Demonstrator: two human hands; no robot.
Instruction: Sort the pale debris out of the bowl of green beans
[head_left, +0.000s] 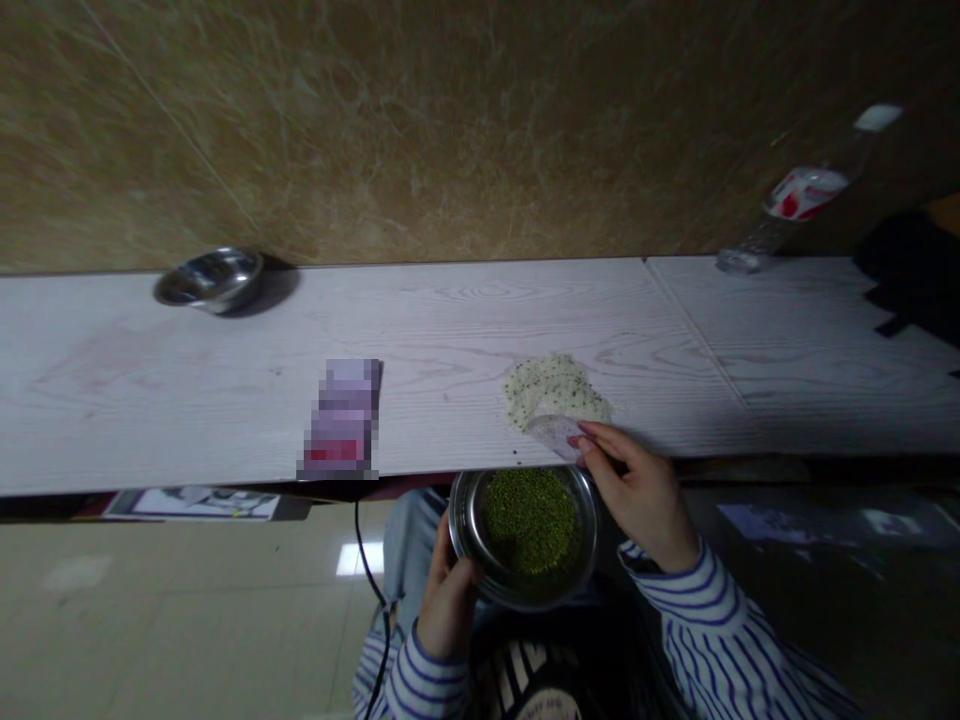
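Observation:
My left hand (pixel 448 598) grips the rim of a steel bowl (pixel 585 545) filled with small green beans (pixel 529 520), held just below the front edge of a white wooden table (pixel 450 330). My right hand (pixel 637 490) pinches a small white card (pixel 556 435) that rests on the table at the edge of a pile of white grains mixed with green beans (pixel 551 390). The card sits between the pile and the bowl.
An empty steel bowl (pixel 211 279) stands at the back left against the brown wall. A blurred-out flat object (pixel 343 418) lies left of the pile. A plastic water bottle (pixel 802 195) leans at the back right beside dark objects (pixel 911 270). A black cable (pixel 371 570) hangs below the table.

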